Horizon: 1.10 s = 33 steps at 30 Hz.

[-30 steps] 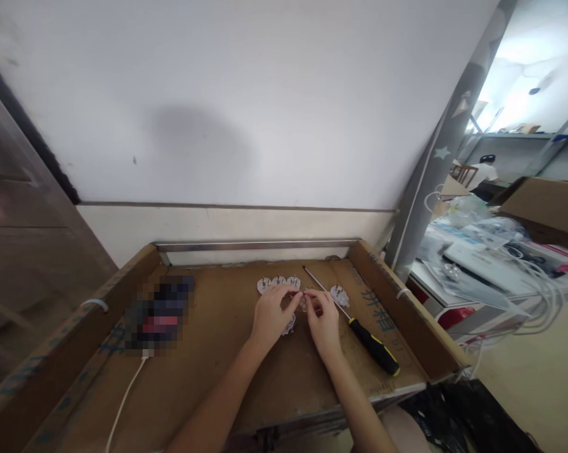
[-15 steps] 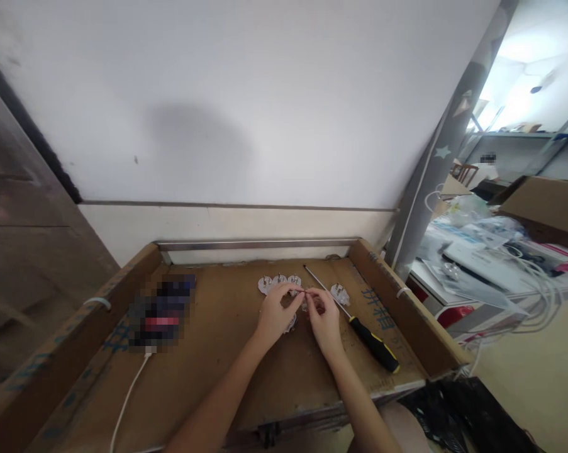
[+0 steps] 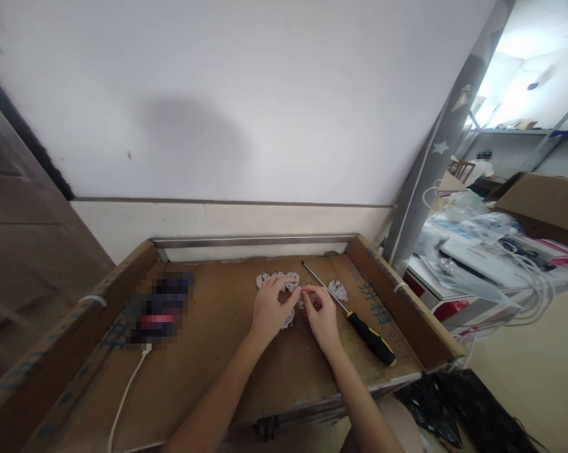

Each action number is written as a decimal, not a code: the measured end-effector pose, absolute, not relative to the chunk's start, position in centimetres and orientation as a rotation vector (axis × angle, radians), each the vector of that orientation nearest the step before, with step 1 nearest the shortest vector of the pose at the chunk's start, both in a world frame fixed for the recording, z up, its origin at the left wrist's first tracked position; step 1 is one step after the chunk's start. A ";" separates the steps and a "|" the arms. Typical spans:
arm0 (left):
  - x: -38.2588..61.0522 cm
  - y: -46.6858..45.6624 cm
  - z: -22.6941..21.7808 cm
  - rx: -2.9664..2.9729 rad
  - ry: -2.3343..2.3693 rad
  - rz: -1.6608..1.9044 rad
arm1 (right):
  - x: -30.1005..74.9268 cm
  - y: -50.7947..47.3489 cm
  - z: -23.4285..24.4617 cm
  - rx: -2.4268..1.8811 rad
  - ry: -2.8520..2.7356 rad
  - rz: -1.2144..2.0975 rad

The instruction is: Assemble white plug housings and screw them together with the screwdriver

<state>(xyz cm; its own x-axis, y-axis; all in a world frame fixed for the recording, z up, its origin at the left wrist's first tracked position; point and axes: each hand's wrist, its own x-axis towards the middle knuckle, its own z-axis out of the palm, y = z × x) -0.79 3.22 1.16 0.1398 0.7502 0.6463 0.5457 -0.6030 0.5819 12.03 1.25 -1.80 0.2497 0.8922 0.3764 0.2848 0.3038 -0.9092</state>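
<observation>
My left hand (image 3: 270,305) is above the cardboard surface, thumb and forefinger spread apart, the thumb tip close to the right fingertips. With thumb and forefinger pinched, my right hand (image 3: 324,316) holds something too small to make out. Behind my left hand stands a row of white plug parts (image 3: 263,280) with metal pins up. Another white plug part (image 3: 287,321) is partly hidden under my left hand. Right of my right hand lies one more plug part (image 3: 337,290), beside a black and yellow screwdriver (image 3: 372,340). Pale pieces beneath my right fingers are mostly covered.
The cardboard-lined tray (image 3: 208,333) has raised side walls. A blurred-out device (image 3: 160,311) with a white cable (image 3: 126,396) lies at left. At right, a cluttered table (image 3: 482,251) carries bags and cables; a person (image 3: 482,168) is in the background.
My left thumb and forefinger have parted from a pinch, with the forefinger lifted away. My right hand stays pinched. The view has shifted slightly.
</observation>
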 end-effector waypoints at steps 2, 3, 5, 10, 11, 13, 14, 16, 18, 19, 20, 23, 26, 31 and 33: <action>-0.8 3.3 1.1 2.213 1.307 1.429 | 12.0 1.2 -1.7 -1.242 -1.289 0.598; -0.8 3.3 1.0 2.227 1.305 1.409 | 12.0 1.2 -1.7 -1.245 -1.288 0.596; -0.7 3.2 0.9 2.264 1.291 1.385 | 12.1 1.1 -1.7 -1.250 -1.285 0.590; -0.3 2.8 0.9 2.367 1.244 1.381 | 12.2 1.3 -1.8 -1.248 -1.277 0.566; -0.3 2.8 0.9 2.377 1.231 1.384 | 12.2 1.3 -1.8 -1.245 -1.278 0.565; -0.3 2.8 1.0 2.385 1.216 1.401 | 12.1 1.4 -1.8 -1.238 -1.281 0.569; -0.3 2.8 1.0 2.376 1.229 1.420 | 12.1 1.4 -1.8 -1.237 -1.282 0.572; -0.5 2.9 1.1 2.339 1.299 1.465 | 12.0 1.4 -1.7 -1.240 -1.285 0.574; -0.6 3.0 1.1 2.307 1.368 1.480 | 12.0 1.3 -1.6 -1.243 -1.292 0.574; -0.6 3.0 1.0 2.306 1.378 1.472 | 12.0 1.3 -1.5 -1.243 -1.295 0.572; -0.6 3.0 1.0 2.313 1.372 1.457 | 12.0 1.2 -1.5 -1.243 -1.298 0.571; -0.6 2.9 1.0 2.328 1.322 1.417 | 12.0 1.2 -1.5 -1.239 -1.298 0.570; -0.4 3.0 0.8 2.294 1.277 1.377 | 12.0 1.3 -1.8 -1.231 -1.294 0.583; -0.5 4.0 0.1 2.133 1.224 1.340 | 12.0 1.6 -2.5 -1.224 -1.305 0.606; -0.7 4.4 -0.1 2.110 1.188 1.314 | 12.0 1.6 -2.6 -1.220 -1.312 0.608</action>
